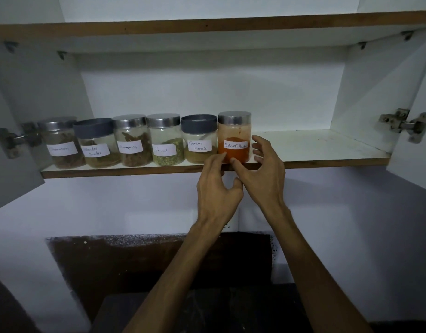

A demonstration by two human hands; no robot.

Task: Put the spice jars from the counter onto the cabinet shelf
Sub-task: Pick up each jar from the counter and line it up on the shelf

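Chilli jar (234, 138) stands on shelf (315, 150), last in the row, touching the masala jar (199, 143). Left hand (216, 191) and right hand (262, 174) flank it, fingers loose, grasping nothing. Advise nudging it back from the edge, label forward.

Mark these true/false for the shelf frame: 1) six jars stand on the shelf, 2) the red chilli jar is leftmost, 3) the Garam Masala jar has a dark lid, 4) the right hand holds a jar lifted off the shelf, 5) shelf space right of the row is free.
1) True: six jars stand in a row on the shelf.
2) False: the red chilli jar is rightmost.
3) True: the Garam Masala jar has a dark lid.
4) False: the right hand is spread loosely beside the red chilli jar, which stands on the shelf; the left hand is in front.
5) True.
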